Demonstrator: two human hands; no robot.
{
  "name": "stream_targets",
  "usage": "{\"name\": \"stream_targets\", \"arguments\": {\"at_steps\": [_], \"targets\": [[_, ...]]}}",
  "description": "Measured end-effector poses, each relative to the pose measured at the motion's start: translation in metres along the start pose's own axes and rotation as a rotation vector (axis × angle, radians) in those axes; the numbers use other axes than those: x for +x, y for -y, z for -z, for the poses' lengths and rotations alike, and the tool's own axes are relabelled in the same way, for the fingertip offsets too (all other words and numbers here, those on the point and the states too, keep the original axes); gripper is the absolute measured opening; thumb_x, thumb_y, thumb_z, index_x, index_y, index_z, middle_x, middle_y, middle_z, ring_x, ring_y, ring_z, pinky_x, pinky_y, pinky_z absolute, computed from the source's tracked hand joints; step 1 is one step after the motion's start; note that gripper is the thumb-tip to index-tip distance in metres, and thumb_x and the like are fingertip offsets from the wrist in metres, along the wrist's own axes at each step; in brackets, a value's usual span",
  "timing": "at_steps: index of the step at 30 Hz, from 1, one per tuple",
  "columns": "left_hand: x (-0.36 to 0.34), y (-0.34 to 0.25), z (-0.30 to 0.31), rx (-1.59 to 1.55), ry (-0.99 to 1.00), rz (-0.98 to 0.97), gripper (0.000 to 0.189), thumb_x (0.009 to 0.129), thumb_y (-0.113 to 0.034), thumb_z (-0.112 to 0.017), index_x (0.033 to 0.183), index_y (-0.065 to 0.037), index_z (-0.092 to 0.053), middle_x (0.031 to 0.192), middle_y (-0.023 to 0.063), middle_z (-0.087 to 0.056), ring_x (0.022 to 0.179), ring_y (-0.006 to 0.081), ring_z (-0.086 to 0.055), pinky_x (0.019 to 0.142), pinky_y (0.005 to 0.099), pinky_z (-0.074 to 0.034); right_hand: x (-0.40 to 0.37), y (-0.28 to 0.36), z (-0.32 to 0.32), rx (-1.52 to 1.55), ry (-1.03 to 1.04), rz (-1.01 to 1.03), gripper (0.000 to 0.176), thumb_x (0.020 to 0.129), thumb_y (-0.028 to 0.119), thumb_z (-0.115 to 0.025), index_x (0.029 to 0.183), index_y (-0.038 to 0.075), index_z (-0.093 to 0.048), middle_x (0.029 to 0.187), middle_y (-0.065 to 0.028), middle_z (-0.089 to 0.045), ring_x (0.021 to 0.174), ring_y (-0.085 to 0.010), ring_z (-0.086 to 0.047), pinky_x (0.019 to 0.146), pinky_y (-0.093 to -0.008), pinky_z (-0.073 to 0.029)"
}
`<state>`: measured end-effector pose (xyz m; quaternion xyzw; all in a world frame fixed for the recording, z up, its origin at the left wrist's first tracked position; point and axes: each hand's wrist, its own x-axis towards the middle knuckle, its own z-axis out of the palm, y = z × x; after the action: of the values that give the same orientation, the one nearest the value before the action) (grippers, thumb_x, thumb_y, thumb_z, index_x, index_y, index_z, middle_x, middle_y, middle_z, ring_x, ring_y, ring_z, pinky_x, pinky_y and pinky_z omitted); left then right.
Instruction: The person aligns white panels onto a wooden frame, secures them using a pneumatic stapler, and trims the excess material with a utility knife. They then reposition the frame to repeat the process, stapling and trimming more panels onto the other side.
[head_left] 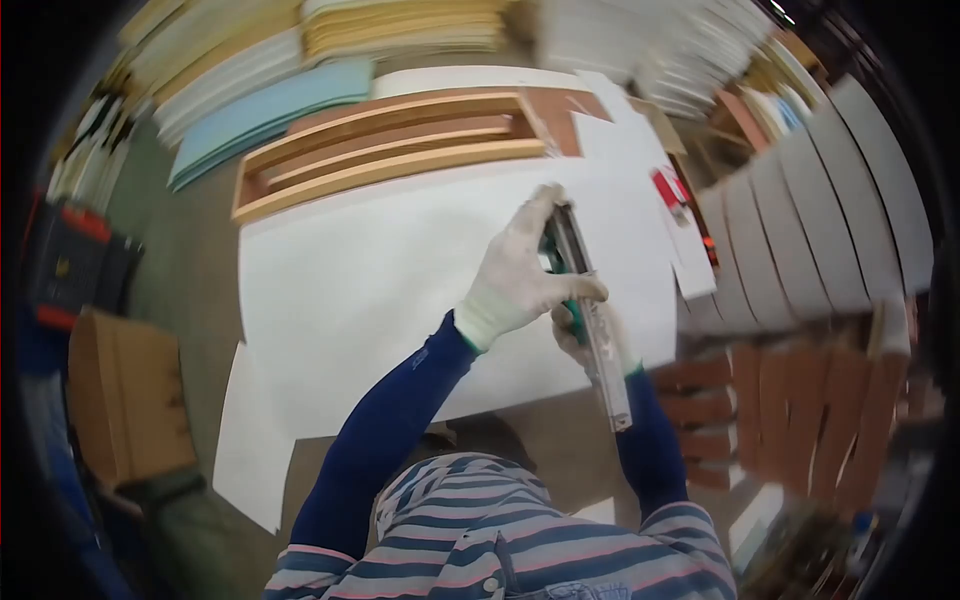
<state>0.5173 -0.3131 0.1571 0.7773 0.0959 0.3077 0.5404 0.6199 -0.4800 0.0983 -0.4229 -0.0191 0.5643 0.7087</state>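
Note:
A staple gun (570, 240) with a green body and a long, narrow metal magazine is held up over the white sheet (380, 290). My left hand (512, 265), in a white glove with a green cuff, is closed on the upper part of the tool, fingers at the top and thumb across the magazine. Behind and below it, my right hand (572, 338), also gloved, grips the green handle and is partly hidden by the magazine. The magazine slants down towards my right forearm. Beyond my hands, a long wooden frame (390, 165) lies at the far side of the sheet.
Light blue sheets (270, 112) are stacked at the far left. A red and white object (672, 190) lies on the right. Curved white panels (800, 230) and brown slats (800, 420) stand to the right. On the left are a cardboard box (130, 395) and a dark toolbox (80, 255).

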Motion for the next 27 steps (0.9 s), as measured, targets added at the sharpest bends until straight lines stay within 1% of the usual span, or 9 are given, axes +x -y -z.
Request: {"name": "stream_targets", "arguments": {"at_steps": [1,4,7,11,14,17,22,25,27], "targets": [[0.005,-0.007,0.01,-0.065,-0.111,-0.004,0.075,0.071,-0.032,-0.091,0.13,0.003,-0.062,0.125,0.0222,-0.067,0.109,0.0265,-0.069,0.094,0.0339,-0.055,0.01,0.001,0.006,0.147,0.075,-0.112,0.041,0.108,0.04,-0.042,0.119,0.005,-0.059,0.082,-0.0101,-0.064,0.056,-0.0196,-0.06,0.046,-0.0273,-0.046],[0.012,0.013,0.028,-0.189,-0.218,0.252,0.039,0.083,-0.018,-0.083,0.115,0.001,-0.073,0.103,0.0133,-0.074,0.097,0.0201,-0.072,0.088,0.0307,-0.056,0.025,0.005,-0.001,-0.107,0.173,-0.162,0.069,0.106,0.059,-0.036,0.148,0.005,-0.042,0.099,-0.013,-0.065,0.061,-0.02,-0.063,0.047,-0.0287,-0.052],[0.009,0.047,0.033,-0.025,-0.427,0.04,0.024,0.086,-0.017,-0.08,0.102,-0.001,-0.075,0.09,0.0131,-0.075,0.079,0.0205,-0.073,0.072,0.0305,-0.058,0.021,0.011,-0.037,-0.406,0.178,0.174,0.11,0.089,0.086,-0.036,0.152,-0.005,-0.034,0.133,-0.0216,-0.055,0.102,-0.026,-0.066,0.074,-0.0374,-0.06],[0.014,0.067,0.034,0.075,-0.506,-0.095,0.019,0.086,-0.016,-0.079,0.098,-0.004,-0.073,0.087,0.0135,-0.073,0.074,0.0266,-0.073,0.066,0.0318,-0.058,0.018,0.02,-0.04,-0.755,0.162,0.005,0.066,0.082,0.042,-0.068,0.121,-0.012,-0.064,0.141,-0.0245,-0.05,0.125,-0.0323,-0.056,0.102,-0.0486,-0.052],[0.02,0.078,0.036,0.015,-0.507,-0.15,0.016,0.089,-0.012,-0.077,0.101,-0.003,-0.072,0.088,0.0125,-0.074,0.075,0.0221,-0.073,0.068,0.0295,-0.058,0.03,0.014,-0.033,-0.821,0.135,0.081,0.069,0.083,0.038,-0.067,0.13,-0.012,-0.058,0.138,-0.0248,-0.053,0.125,-0.0317,-0.056,0.102,-0.0474,-0.053],[0.027,0.077,0.05,-0.165,-0.46,-0.066,0.015,0.094,-0.01,-0.073,0.106,-0.002,-0.072,0.094,0.0108,-0.076,0.081,0.0157,-0.074,0.074,0.0272,-0.059,0.051,0.013,-0.036,-0.346,0.224,0.136,0.089,0.093,0.052,-0.068,0.151,-0.007,-0.036,0.125,-0.0223,-0.063,0.105,-0.0262,-0.066,0.086,-0.036,-0.057],[0.038,0.1,0.069,-0.423,-0.386,-0.088,0.022,0.097,-0.017,-0.07,0.113,-0.002,-0.071,0.11,0.0111,-0.075,0.096,0.0188,-0.072,0.087,0.0313,-0.058,0.101,0.032,-0.057,-0.13,0.146,-0.013,0.041,0.102,0.044,-0.061,0.121,0.008,-0.056,0.066,0.0026,-0.045,0.052,-0.0116,-0.046,0.05,-0.0296,-0.044],[0.024,0.188,0.119,0.899,-0.45,-0.273,0.04,0.093,-0.035,-0.072,0.124,-0.009,-0.069,0.131,0.01,-0.066,0.124,0.0315,-0.061,0.108,0.0472,-0.046,0.115,0.065,-0.118,-0.594,0.056,0.057,0.023,0.102,0.03,-0.063,0.105,0.007,-0.058,0.064,0.0024,-0.047,0.049,-0.011,-0.047,0.048,-0.029,-0.043],[0.016,0.207,0.156,0.974,-0.181,0.25,0.053,0.093,-0.048,-0.068,0.136,-0.017,-0.063,0.145,0.0116,-0.054,0.14,0.0337,-0.045,0.118,0.0588,-0.03,0.137,0.076,-0.143,-0.99,0.008,0.112,0.02,0.098,0.025,-0.069,0.094,0.007,-0.06,0.059,0.0017,-0.053,0.047,-0.0087,-0.049,0.046,-0.0291,-0.044]]}}
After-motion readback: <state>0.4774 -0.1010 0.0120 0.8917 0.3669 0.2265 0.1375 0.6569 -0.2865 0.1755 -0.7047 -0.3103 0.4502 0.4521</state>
